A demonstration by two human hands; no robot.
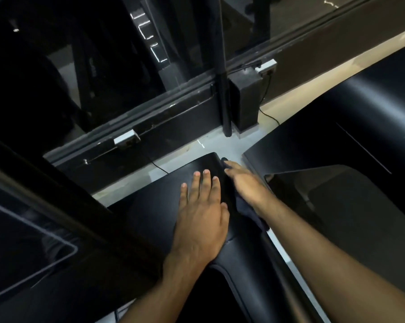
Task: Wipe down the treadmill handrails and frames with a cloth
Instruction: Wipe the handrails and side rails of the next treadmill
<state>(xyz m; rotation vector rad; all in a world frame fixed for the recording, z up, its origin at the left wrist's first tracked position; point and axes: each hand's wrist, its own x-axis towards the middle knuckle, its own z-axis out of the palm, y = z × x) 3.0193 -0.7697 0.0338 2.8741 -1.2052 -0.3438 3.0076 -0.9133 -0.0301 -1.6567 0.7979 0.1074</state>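
Note:
I look down on the black front cover (154,206) of a treadmill. My left hand (201,210) lies flat on top of the cover, fingers straight and spread. My right hand (245,185) is blurred and reaches along the cover's right side edge, fingers stretched forward, pressing a dark cloth (252,217) against it. The cloth shows under my wrist and pokes out at my fingertips. My right thumb is hidden.
A second black treadmill (336,136) with a dark glossy panel (325,194) stands close on the right, across a narrow strip of pale floor (238,145). A black upright (57,194) crosses at left. Ahead are a black post (224,89), wall sockets (126,137) and cables.

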